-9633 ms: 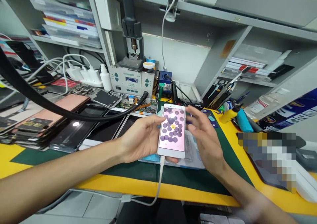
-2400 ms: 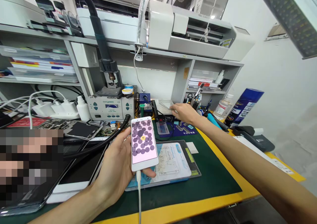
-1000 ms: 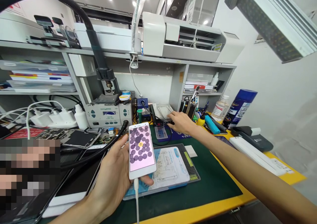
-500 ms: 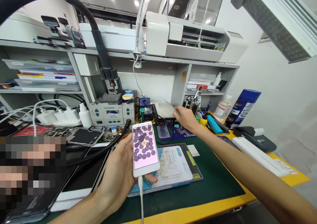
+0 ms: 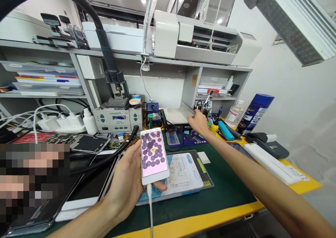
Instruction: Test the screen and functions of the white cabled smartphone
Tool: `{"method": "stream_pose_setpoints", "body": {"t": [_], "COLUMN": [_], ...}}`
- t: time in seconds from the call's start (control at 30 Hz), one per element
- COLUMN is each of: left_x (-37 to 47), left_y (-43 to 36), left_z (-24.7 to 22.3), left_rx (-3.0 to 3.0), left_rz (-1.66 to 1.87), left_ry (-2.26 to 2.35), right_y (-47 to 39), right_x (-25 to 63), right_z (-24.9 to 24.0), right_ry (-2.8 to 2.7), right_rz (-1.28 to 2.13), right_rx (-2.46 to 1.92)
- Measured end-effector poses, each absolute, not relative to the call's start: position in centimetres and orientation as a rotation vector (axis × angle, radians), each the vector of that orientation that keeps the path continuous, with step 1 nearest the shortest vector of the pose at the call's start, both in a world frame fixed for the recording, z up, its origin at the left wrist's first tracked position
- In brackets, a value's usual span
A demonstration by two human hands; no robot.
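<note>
My left hand [image 5: 128, 171] is wrapped round a white smartphone [image 5: 153, 155], its lit pink screen covered in dark round dots and facing me. A white cable [image 5: 150, 203] is plugged into the phone's lower end. Farther off, my right hand [image 5: 198, 120] is closed on the edge of a thin, grey, see-through-looking panel [image 5: 187, 108], tilted up over the right end of a flat-topped device [image 5: 172, 116]. What exactly the panel is, I cannot make out. Below the phone lie a blue-and-white plastic case [image 5: 183, 175] and a perforated grey mat [image 5: 207, 176].
A grey soldering station [image 5: 118, 120] stands at back left, with a black hose [image 5: 126, 145] running across the bench. White plugs [image 5: 72, 122] and phone parts [image 5: 89, 143] crowd the left. On the right are a clear bottle [image 5: 234, 111], a blue spray can [image 5: 254, 113] and a white box [image 5: 270, 162].
My right hand has shifted slightly right, and the panel has turned so that more of its flat face shows. The phone stays in my left hand, nearly unmoved.
</note>
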State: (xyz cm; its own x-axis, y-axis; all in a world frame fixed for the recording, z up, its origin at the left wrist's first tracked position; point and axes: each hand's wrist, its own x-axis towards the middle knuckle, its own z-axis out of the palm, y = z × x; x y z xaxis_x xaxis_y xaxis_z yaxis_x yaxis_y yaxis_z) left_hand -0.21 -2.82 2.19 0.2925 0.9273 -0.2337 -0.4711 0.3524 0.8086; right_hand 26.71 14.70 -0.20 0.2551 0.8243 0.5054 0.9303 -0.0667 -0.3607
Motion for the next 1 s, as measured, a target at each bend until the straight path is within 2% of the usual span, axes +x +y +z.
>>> {"method": "stream_pose_setpoints", "body": {"t": [0.73,1.0], "left_x": [-0.3,-0.4], "left_y": [-2.9,-2.8], "left_z": [2.0,1.8], "left_rx": [0.763,0.724], "left_rz": [1.000,0.996], "left_ry": [0.790,0.744], "right_y": [15.0,15.3], "right_x": [26.0,25.9], "right_z": [1.4,3.8], "right_ry": [-1.651,-1.739], "right_rz": [-0.150,-0.116], "right_rx": [-2.067,-2.130]}}
